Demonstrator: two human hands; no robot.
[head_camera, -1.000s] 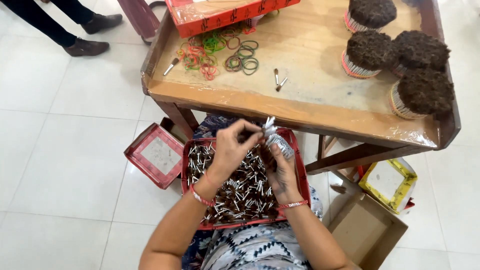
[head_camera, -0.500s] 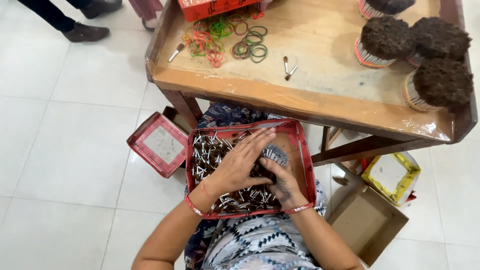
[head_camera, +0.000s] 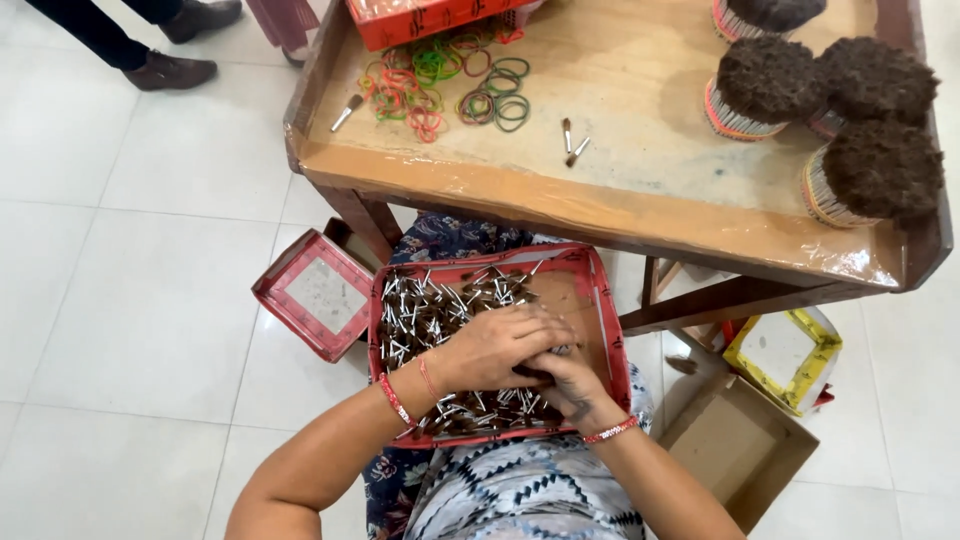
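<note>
Left hand (head_camera: 495, 347) lies palm-down, fingers curled, over the small brown-tipped sticks (head_camera: 430, 310) in the red tray (head_camera: 600, 310) on the person's lap, near the table (head_camera: 640, 205). Right hand (head_camera: 565, 385) sits partly beneath it, bunched among the sticks; whether either hand actually grips any cannot be told. Three banded stick bundles (head_camera: 880, 170) stand at the table's far right.

Low wooden table (head_camera: 640, 195) with raised edges: heap of coloured rubber bands (head_camera: 440, 85) far left, two loose small sticks (head_camera: 572, 143) mid-surface, three round dark-topped bundles (head_camera: 830, 110) far right. White tiled floor (head_camera: 150, 260) carries a red square tray (head_camera: 315, 293) at left and an open brown cardboard box (head_camera: 740, 455) near right.
</note>
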